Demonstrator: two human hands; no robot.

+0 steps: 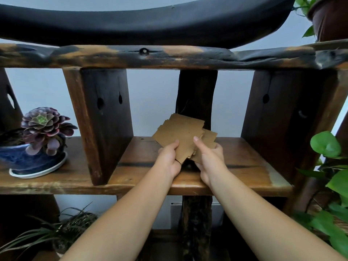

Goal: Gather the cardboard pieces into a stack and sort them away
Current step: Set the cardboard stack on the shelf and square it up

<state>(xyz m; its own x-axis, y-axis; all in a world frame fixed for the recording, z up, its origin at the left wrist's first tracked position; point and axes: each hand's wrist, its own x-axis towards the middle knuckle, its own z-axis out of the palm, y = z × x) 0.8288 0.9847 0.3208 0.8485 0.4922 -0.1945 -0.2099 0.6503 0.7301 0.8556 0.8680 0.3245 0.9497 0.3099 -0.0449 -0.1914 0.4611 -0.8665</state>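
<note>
My left hand (169,157) and right hand (209,159) both gripping an uneven cardboard stack (180,132), raised above the wooden shelf (244,162), potted succulent (43,127) far left

The cardboard pieces (180,136) were plain brown, matt and papery, edges ragged! The shelf board (244,162) beneath was dark stained wood, smooth and shiny, catching the light. The beam (150,56) overhead looked rougher, its wood worn and blackened in patches. The upright (102,117) was dark wood too, pitted with holes. And the blue pot (28,159): glazed ceramic, glossy, on a white glazed saucer (50,169).
</note>
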